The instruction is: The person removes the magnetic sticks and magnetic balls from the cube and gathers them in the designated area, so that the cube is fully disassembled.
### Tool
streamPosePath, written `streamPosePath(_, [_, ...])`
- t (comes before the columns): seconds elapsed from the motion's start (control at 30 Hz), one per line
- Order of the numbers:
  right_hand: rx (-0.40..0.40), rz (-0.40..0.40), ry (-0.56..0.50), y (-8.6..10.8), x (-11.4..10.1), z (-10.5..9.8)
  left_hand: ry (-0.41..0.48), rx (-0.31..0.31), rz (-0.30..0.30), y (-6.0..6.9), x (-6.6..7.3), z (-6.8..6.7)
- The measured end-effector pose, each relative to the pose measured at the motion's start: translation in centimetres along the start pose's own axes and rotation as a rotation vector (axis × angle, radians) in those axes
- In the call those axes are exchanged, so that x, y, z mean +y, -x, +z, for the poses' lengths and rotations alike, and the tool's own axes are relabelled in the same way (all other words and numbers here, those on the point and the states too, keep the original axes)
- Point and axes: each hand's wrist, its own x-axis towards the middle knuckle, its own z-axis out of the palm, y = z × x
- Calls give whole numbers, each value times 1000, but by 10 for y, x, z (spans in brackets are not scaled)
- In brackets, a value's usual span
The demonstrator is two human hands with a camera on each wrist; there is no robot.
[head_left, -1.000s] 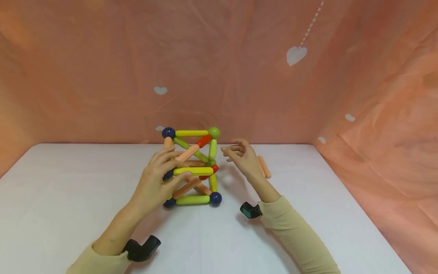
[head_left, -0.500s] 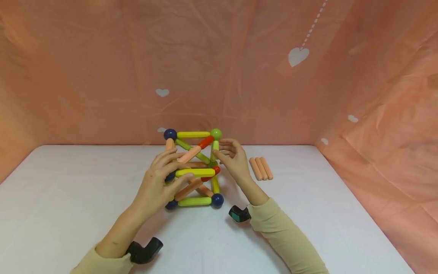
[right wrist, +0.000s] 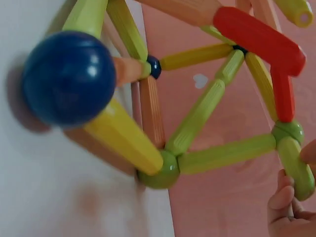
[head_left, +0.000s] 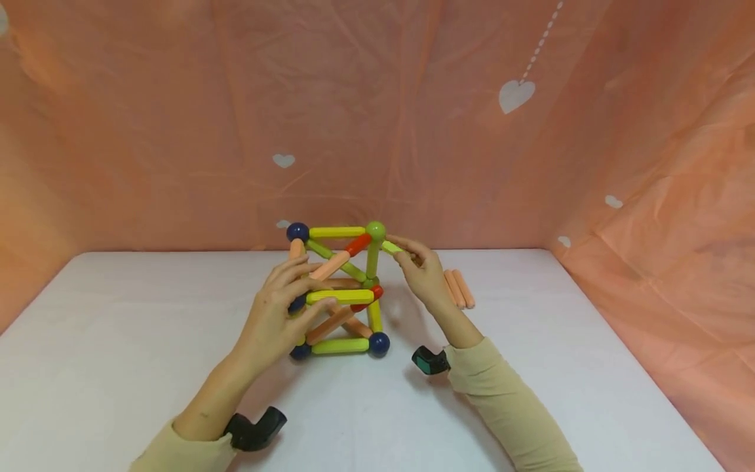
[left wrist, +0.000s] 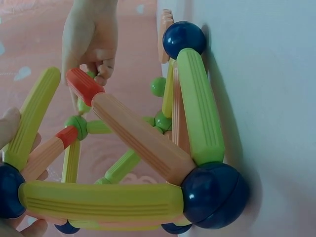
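A frame of coloured rods and balls stands on the table, with a yellow rod [head_left: 339,297] pointing out at its middle front. The left hand [head_left: 274,311] grips the frame's left side near a dark blue ball [left wrist: 9,191]. On the other side, the right hand [head_left: 426,274] pinches a short light green rod [head_left: 392,247] beside the green top ball [head_left: 375,231]. In the right wrist view that rod's end touches the green ball [right wrist: 288,132]. Red-ended peach rods [left wrist: 143,138] slant across the frame.
Loose peach rods [head_left: 463,289] lie on the white table [head_left: 531,367], right of the right hand. Behind the table hangs a pink cloth [head_left: 354,118] with white hearts. A black wrist device [head_left: 255,429] sits at the left wrist, another [head_left: 430,360] at the right.
The right hand moved in to the frame's upper right and then back right, now with a light green rod between its fingers. The left hand keeps its grip on the frame.
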Motion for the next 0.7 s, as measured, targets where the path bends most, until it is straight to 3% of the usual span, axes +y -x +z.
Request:
streamPosePath(0.17, [-61,47,39,7,5,-8,-5,-9,-10,1,0,2])
streamPosePath(0.33, [-65,83,199,11,20,-28,-1,-12,-7,-2,0,3])
streamPosePath(0.5, [-163,173,323,13,33,-46,-2,-15,-1,-3,-1,3])
streamPosePath(0.7, [-280,141,474,14,46,-46,4,-17,8,-2,0,3])
